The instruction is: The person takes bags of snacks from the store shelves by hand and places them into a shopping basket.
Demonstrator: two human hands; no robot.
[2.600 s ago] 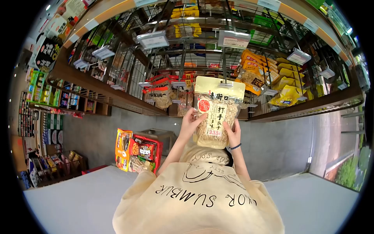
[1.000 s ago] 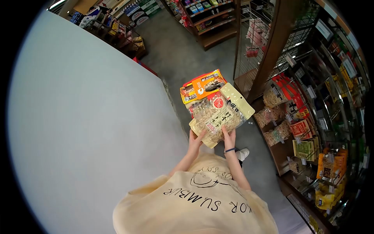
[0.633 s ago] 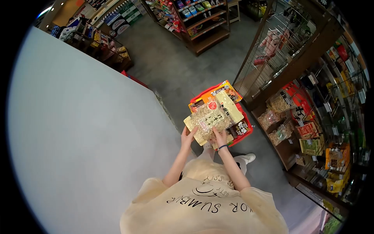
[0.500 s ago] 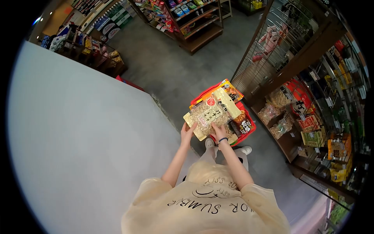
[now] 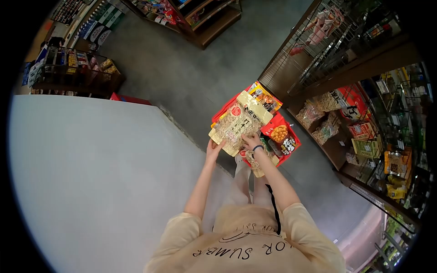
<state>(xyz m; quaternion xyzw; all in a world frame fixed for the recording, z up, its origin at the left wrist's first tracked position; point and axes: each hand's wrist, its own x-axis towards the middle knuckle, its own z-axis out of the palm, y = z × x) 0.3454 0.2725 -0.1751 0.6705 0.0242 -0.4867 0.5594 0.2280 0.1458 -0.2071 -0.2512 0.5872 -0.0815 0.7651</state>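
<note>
Gripping the bag (image 5: 236,123) low with left hand (image 5: 213,151) and right hand (image 5: 251,142), slanted lengthwise over the basket (image 5: 230,104) toward the frame's upper right.

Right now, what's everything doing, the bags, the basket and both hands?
Cream seed bag with clear window: plump, held over basket.
Left hand: fingers gripping bag.
Right hand: holding bag too.
Red plastic basket: open-topped, partly hidden, holding packets.
Red packet picturing golden snacks: lying in basket.
Dark thin wristband: worn, right wrist.
</note>
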